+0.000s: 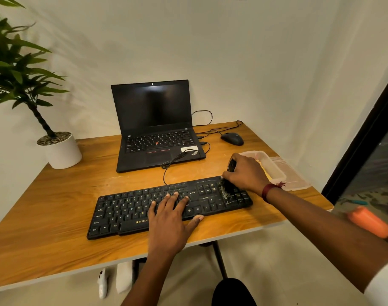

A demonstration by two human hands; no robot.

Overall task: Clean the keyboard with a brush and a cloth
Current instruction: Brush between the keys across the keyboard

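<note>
Two bare forearms enter from the bottom edge and reach over the near edge of the wooden tabletop [56, 217].

**Left hand** [171, 217]: open. Fingers are straight and spread, resting flat on the keys at the middle of the black keyboard [127, 215]. The thumb lies along the keyboard's near edge.

**Right hand** [246, 173]: closed around a dark brush [227, 187]. The handle is mostly hidden inside the grip. The bristles point down and touch the numeric keypad at the keyboard's right end. A dark red band [268, 191] circles this wrist.

**Keyboard position:** it lies flat near the front of the tabletop, slightly skewed, with its right end further from the camera. Pale streaks mark the keys and frame at its right end. Its black cable [166, 171] runs from the back edge toward the laptop.

**Surrounding items:**
- A black laptop [153, 129] stands open behind the keyboard, screen dark.
- A black mouse [232, 138] sits to the right of the laptop, near the far edge.
- A clear plastic container [274, 168] sits just behind the right hand. Something yellow lies inside it, too hidden to identify.
- A white pot [60, 151] holding a green plant stands at the far left corner.
- A blurred orange object [368, 224] shows beyond the right forearm, off the tabletop.
</note>
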